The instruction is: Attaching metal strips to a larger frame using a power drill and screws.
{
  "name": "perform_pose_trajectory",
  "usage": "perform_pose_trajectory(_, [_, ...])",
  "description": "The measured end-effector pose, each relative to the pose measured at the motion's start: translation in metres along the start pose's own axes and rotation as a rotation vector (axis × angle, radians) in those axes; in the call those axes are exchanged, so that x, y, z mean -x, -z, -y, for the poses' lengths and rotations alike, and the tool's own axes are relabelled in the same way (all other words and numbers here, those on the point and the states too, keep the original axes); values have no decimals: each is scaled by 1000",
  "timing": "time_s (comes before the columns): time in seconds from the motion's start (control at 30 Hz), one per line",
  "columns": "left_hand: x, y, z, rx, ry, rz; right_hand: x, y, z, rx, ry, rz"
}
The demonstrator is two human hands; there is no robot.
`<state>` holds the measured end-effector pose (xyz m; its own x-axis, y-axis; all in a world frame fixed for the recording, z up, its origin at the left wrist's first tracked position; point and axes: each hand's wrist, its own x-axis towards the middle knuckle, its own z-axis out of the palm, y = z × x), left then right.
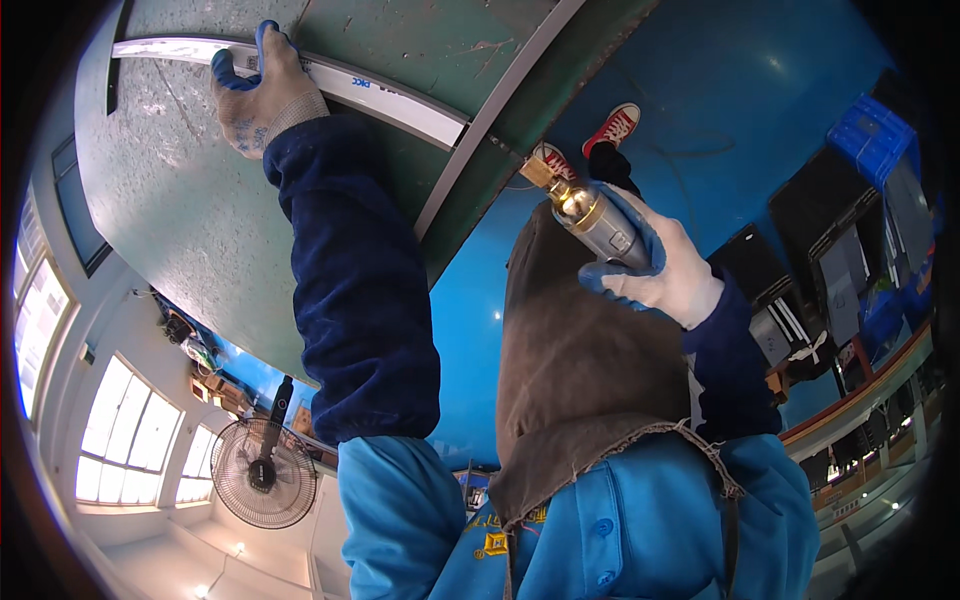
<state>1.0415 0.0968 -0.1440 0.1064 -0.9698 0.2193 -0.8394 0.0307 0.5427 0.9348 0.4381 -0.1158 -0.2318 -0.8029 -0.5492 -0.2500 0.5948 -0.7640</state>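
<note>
A long white-faced metal bar [385,97] lies across the green work table and meets a grey metal rail [490,110] at its right end. My left hand [268,95], in a white glove with blue fingertips, grips the bar left of its middle, thumb on the near side and a finger across it. Some of those fingers are hidden. My right hand [655,262], gloved alike, is wrapped round a power screwdriver [605,228] with a silver body and brass-coloured nose. Its thin bit points at the corner where bar and rail meet; whether the tip touches is too small to tell.
The scuffed green table [170,200] ends in an edge over a blue floor [740,110]. A red shoe [618,122] shows past that edge. On the right stand black cases [825,200] and a blue crate [872,135]. A fan [263,473] is at lower left.
</note>
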Motion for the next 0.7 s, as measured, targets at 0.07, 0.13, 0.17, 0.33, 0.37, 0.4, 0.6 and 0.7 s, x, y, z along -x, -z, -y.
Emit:
perform_pose_trajectory(0.07, [0,2,-1,-18,11,-13,-3,2,-3,-102,-42,90])
perform_pose_trajectory(0.13, [1,3,-2,-3,14,-13,-4,1,-2,-59,-29,65])
perform_pose_trajectory(0.17, [2,3,-2,15,17,-12,-4,1,0,-16,-16,39])
perform_pose_trajectory(0.33, [4,4,-9,52,45,13,-7,-3,-1,91,26,-38])
perform_pose_trajectory(0.37, [4,5,-12,53,54,27,-7,-4,-2,99,33,-52])
perform_pose_trajectory(0.4, [4,5,-12,54,64,40,-8,-5,-2,108,39,-65])
perform_pose_trajectory(0.6, [3,4,-10,53,51,49,-8,-3,-3,78,124,-94])
perform_pose_trajectory(0.7, [4,5,-10,20,35,42,-8,-3,-3,149,77,-79])
